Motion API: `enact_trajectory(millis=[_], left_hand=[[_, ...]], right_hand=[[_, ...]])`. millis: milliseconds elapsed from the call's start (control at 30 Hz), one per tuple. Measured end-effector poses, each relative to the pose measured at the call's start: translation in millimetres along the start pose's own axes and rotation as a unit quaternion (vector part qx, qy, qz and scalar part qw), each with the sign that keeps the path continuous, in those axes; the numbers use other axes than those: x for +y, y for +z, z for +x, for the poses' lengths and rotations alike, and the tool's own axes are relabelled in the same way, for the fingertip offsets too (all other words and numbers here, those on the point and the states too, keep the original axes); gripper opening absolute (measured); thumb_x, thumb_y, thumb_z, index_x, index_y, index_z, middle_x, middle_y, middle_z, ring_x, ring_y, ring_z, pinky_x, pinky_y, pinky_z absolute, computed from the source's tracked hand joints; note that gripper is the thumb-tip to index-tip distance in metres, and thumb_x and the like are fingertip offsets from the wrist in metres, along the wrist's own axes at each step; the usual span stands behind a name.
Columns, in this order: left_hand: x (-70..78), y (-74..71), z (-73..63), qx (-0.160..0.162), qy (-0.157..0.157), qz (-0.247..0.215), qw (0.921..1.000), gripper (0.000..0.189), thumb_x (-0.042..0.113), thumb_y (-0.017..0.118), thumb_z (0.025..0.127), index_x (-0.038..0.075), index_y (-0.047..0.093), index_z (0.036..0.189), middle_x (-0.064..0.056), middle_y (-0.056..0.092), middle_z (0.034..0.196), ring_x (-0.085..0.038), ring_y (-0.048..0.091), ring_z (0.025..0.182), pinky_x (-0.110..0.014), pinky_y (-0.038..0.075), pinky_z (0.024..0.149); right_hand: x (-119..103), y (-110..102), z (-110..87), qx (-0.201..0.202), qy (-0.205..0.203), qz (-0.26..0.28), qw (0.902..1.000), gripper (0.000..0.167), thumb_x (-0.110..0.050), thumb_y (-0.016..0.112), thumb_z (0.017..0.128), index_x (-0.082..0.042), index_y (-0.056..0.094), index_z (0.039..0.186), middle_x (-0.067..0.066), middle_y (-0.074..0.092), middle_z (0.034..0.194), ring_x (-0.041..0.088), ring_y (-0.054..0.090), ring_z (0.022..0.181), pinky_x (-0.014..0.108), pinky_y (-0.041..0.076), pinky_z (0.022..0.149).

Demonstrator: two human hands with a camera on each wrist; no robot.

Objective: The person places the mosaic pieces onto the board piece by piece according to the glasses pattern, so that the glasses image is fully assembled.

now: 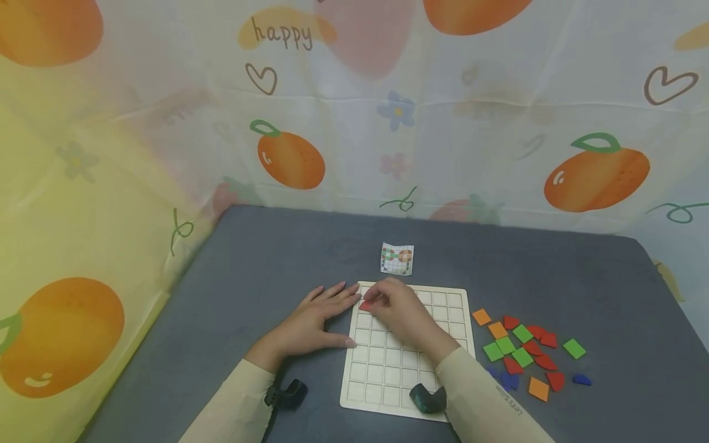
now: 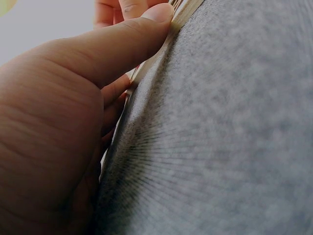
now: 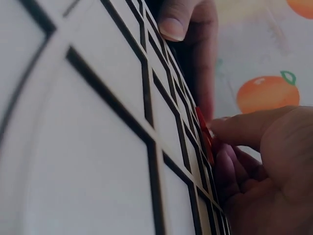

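A pale wooden grid board lies on the dark grey table. My left hand rests at the board's left side with its fingers spread, thumb tip and fingertips right at the edge. Over the upper-left cells, my right hand pinches a small red tile between thumb and fingers. That tile shows edge-on in the right wrist view, close over the grid. In the left wrist view my left thumb presses along the board's rim. Part of the grid is hidden under my right hand and forearm.
Loose red, green, orange and blue tiles lie scattered to the right of the board, some beside my right sleeve. A small picture card with a coloured grid pattern lies beyond the board's far edge. A fruit-printed curtain hangs behind the table.
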State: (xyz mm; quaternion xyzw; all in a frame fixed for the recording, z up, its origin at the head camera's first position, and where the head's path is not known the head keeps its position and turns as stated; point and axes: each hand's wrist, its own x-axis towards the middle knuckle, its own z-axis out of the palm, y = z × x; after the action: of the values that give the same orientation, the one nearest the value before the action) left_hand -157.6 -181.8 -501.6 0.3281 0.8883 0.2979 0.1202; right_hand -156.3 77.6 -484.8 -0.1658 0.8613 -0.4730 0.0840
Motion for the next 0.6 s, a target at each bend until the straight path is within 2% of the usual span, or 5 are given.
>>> enact_trajectory(millis=[333,600], left_hand=[[-1.4,0.3,-0.8,0.001,0.001,0.002,1.0000,0.098,0.066,0.079,0.093,0.024,0.038,0.172,0.012,0.026,0.177,-0.019,0.014,0.164,-0.058,0.002,0.129],[-0.5,-0.3,-1.2,-0.002,-0.003,0.002,1.0000,0.098,0.065,0.079,0.093,0.025,0.037,0.172,0.012,0.026,0.177,-0.018,0.014,0.164,-0.057,0.002,0.129]], right_hand=[[-3.3,5.0,0.2,0.000,-0.019,-0.046,0.9987,0.012,-0.010,0.076,0.104,-0.017,0.079,0.112,-0.009,0.064,0.106,0.011,0.061,0.090,0.039,0.054,0.085],[-2.5,5.6,-1.6,0.000,-0.015,-0.031,0.9994,0.013,-0.012,0.076,0.104,-0.018,0.079,0.115,-0.009,0.067,0.108,0.011,0.063,0.091,0.041,0.054,0.088]])
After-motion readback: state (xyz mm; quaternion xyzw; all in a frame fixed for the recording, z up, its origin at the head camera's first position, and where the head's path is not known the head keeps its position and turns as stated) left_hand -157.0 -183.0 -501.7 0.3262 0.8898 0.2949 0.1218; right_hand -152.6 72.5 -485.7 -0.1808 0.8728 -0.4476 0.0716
